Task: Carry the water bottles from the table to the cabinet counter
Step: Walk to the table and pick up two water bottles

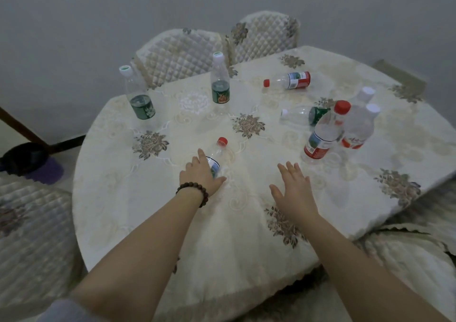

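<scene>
Several clear plastic water bottles are spread over the round table (153, 223). A red-capped bottle (220, 152) lies on its side near the middle, and my left hand (201, 172) rests on its lower half, fingers spread over it, not clearly closed. My right hand (294, 188) hovers open above the cloth, short of an upright red-capped bottle (323, 134). Two green-label bottles stand upright at the far left (138, 95) and far middle (220, 82). A red-label bottle (288, 80) and a green-label bottle (304, 115) lie flat. The cabinet counter is out of view.
Two more upright white-capped bottles (359, 127) stand close behind the red-capped one. Quilted chairs stand beyond the table (182, 53), at the left (32, 233) and at the lower right (409, 255). A dark pan-like object (24, 157) sits on the floor at left.
</scene>
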The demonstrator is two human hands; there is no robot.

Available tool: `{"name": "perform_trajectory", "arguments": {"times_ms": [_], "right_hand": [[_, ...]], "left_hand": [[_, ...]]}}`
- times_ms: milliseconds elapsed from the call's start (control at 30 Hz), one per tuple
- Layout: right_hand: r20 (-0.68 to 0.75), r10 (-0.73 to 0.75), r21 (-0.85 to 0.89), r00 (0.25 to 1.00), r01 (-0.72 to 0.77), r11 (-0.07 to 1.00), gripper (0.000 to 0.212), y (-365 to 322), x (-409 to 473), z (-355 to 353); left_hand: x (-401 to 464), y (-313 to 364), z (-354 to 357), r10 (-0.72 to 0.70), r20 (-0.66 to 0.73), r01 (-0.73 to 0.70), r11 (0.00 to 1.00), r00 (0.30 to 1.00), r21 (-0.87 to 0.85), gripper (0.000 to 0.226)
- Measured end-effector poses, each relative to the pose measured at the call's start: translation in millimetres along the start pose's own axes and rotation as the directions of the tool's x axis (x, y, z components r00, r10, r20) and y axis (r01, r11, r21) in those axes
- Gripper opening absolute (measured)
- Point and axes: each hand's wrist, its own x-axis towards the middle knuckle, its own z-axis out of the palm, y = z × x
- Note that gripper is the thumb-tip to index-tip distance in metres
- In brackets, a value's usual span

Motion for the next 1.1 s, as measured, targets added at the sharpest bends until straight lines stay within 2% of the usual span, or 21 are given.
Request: {"name": "perform_trajectory", "arguments": {"times_ms": [167, 300, 400, 567, 667, 800, 967, 1033, 1100], "right_hand": [[0.007, 0.016, 0.018, 1.000, -0.017, 1.000, 0.061, 9.4, -1.9, 1.2], [-0.004, 0.024, 0.047, 1.000, -0.024, 0.999, 0.061, 12.6, -5.8, -1.3], [-0.036, 0.045, 0.090, 0.998, -0.041, 0.995, 0.061, 19.8, -7.1, -8.1], [-0.177, 0.159, 0.195, 0.971, -0.124, 0.973, 0.065, 48.6, -9.4, -38.5], [-0.289, 0.281, 0.314, 0.915, -0.186, 0.931, 0.073, 75.1, -5.7, -60.6], [-0.287, 0.426, 0.513, 0.858, -0.238, 0.825, 0.091, 110.7, 25.6, -85.3], [-0.205, 0.423, 0.598, 0.883, -0.229, 0.768, 0.108, 140.7, 71.0, -97.4], [-0.174, 0.398, 0.623, 0.901, -0.213, 0.753, 0.108, 148.7, 83.0, -96.5], [-0.179, 0.355, 0.653, 0.917, -0.159, 0.740, 0.095, 153.6, 91.1, -93.4]], "left_hand": [[15.8, 7.3, 10.9, -0.100, 0.044, 0.101, 0.995, 0.994, -0.015, 0.112], [12.7, 8.8, 18.2, -0.120, 0.026, 0.122, 0.988, 0.992, -0.093, 0.081], [5.7, 19.0, 16.5, -0.065, -0.026, 0.055, 0.956, 0.998, -0.288, 0.070], [-8.9, 70.0, 1.4, 0.037, -0.114, -0.104, 0.733, 0.993, -0.672, 0.054], [-10.0, 102.2, -1.3, 0.071, -0.088, -0.113, 0.603, 0.994, -0.790, 0.063], [-0.9, 132.9, -2.1, 0.072, -0.079, -0.105, 0.493, 0.994, -0.864, 0.068], [15.5, 147.7, 12.0, 0.079, -0.100, -0.126, 0.497, 0.992, -0.859, 0.063], [19.3, 152.2, 18.1, 0.085, -0.100, -0.129, 0.496, 0.991, -0.859, 0.061], [22.1, 156.1, 22.3, 0.082, -0.106, -0.133, 0.503, 0.991, -0.854, 0.061]]}}
